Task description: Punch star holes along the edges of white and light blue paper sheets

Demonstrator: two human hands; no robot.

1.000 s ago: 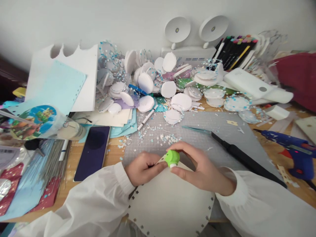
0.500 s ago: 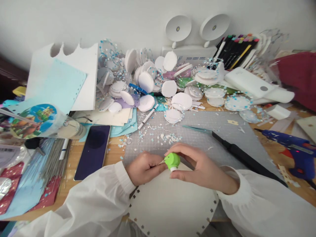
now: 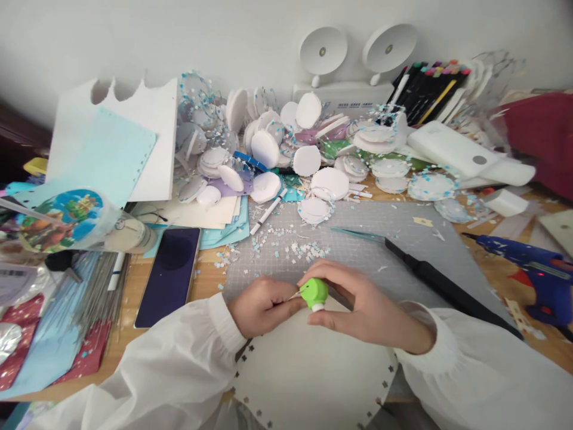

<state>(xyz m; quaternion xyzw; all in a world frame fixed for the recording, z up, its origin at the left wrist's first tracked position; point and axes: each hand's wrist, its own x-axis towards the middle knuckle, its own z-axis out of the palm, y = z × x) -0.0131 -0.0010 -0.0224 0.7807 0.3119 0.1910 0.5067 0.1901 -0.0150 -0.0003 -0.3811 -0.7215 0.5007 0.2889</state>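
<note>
Clock positions are taken around the green punch [image 3: 314,292], with twelve o'clock toward the wall.

Right hand [image 3: 358,307], at three o'clock: fingers curled over the far side of the punch, thumb low at about five o'clock by its white button. The body is pinched between them; whether the button is pressed cannot be told. Holding it from opposite sides probably steadies the tool and keeps the thumb well placed for squeezing.

Left hand [image 3: 264,306], at nine o'clock: thumb and fingers pressed together on the edge of the white sheet [image 3: 313,376]. The grip sits just beside the punch's mouth, presumably to keep the thin margin flat and aligned in the slot.

Sheet position: its pinched edge runs from the left fingertips to the punch; the broad part spreads toward six o'clock, below both hands. Small dark openings [image 3: 244,358] line its margin.

Surroundings: loose paper bits [image 3: 304,251] on the grey mat [image 3: 371,218] near twelve; black-handled tweezers [image 3: 447,286] slanting from one to past three; phone [image 3: 168,278] on the worktop [image 3: 203,280] at nine, apart from the hands, likely leaving elbow room.
</note>
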